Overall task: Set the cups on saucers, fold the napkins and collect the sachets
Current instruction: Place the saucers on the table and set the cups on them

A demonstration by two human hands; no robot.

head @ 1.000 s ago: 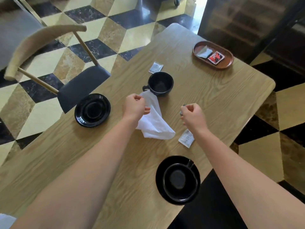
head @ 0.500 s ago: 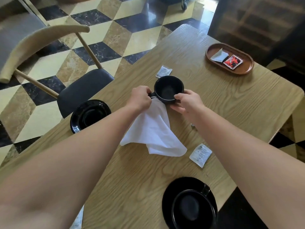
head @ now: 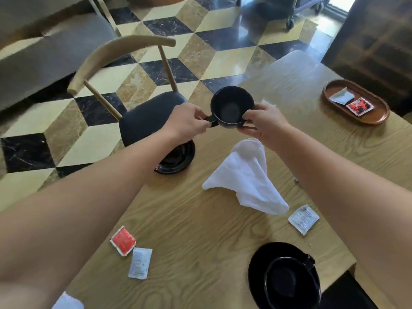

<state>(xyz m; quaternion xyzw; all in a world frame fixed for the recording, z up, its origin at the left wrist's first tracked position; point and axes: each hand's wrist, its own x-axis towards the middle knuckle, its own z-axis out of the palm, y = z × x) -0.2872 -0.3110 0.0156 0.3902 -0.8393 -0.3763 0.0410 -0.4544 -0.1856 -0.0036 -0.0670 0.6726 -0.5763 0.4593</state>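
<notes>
Gripping black cup point(head: 231, 108) with left hand point(head: 186, 123) and right hand point(head: 264, 123), empty saucer point(head: 178, 159) half hidden

I saw a wooden table point(head: 200, 219) standing on a checkered marble floor point(head: 223, 52). A wooden chair point(head: 124, 70) with a dark seat stood at its far edge, and a wheeled cart point(head: 296, 7) farther back.

Cup point(head: 231, 107) now lifted off the table, held up between both hands: left hand point(head: 186, 123) pinching its handle, right hand point(head: 262, 122) at the far side. Napkin point(head: 245, 177) released, lying crumpled alone.
</notes>
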